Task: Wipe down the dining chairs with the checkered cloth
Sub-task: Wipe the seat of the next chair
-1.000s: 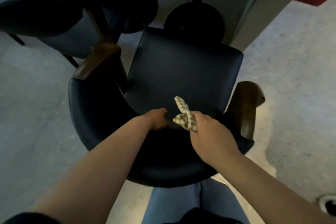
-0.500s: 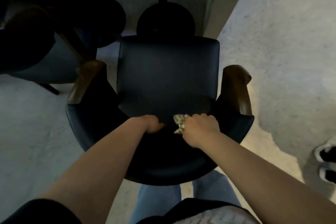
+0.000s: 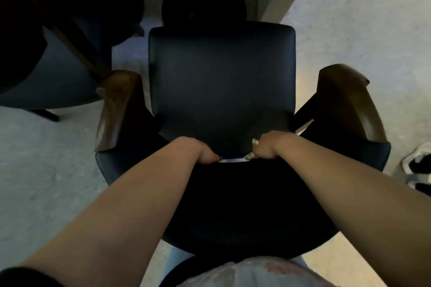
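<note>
A dark navy padded dining chair (image 3: pixel 221 81) with curved brown wooden armrests (image 3: pixel 349 102) stood on pale speckled concrete floor (image 3: pixel 363 30), a second dark chair (image 3: pixel 46 72) just beside it on the left. The right hand (image 3: pixel 268 144) bunched the green-and-cream checkered cloth (image 3: pixel 251 154) in curled fingers at the seat's rear edge; the left hand (image 3: pixel 200 151) curled over the backrest top nearby. Open floor lay to the right.
</note>
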A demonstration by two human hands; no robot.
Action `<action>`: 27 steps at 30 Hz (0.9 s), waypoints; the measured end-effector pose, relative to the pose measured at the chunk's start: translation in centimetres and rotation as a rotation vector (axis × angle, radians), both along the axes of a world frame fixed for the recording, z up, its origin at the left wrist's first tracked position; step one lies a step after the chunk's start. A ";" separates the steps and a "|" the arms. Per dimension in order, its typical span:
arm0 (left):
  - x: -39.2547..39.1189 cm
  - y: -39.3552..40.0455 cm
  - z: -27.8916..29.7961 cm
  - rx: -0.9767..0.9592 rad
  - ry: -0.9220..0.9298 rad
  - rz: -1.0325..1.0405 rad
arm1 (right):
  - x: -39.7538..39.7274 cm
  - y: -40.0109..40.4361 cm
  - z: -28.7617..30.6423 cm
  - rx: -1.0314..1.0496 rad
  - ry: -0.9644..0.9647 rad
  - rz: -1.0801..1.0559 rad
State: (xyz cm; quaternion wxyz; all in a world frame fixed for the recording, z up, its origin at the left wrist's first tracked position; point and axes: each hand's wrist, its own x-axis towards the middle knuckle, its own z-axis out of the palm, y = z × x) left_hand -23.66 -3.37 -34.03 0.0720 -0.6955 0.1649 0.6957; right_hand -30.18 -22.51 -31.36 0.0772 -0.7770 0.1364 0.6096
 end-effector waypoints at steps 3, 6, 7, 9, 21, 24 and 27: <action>0.0 0.0 -0.3 -0.001 -0.033 0.009 | 0.0 0.0 -0.6 -0.013 0.041 -0.037; 0.2 0.2 -0.4 0.010 -0.025 0.030 | 0.0 0.3 -0.9 -0.058 0.073 -0.043; 0.3 0.3 -0.4 0.018 -0.016 0.044 | 0.0 0.3 -1.1 -0.068 0.084 -0.044; 0.5 0.6 -0.3 0.038 0.009 0.075 | 0.0 0.4 -1.6 -0.061 0.116 -0.035; 4.7 -1.1 2.4 0.054 0.021 0.067 | 4.4 -1.8 -0.1 0.174 0.434 -0.132; 6.7 -2.3 3.6 0.075 0.058 0.062 | 6.4 -3.2 0.7 0.187 0.483 -0.126; 8.1 -3.1 4.6 0.075 0.071 0.073 | 8.3 -4.2 1.6 0.157 0.486 -0.085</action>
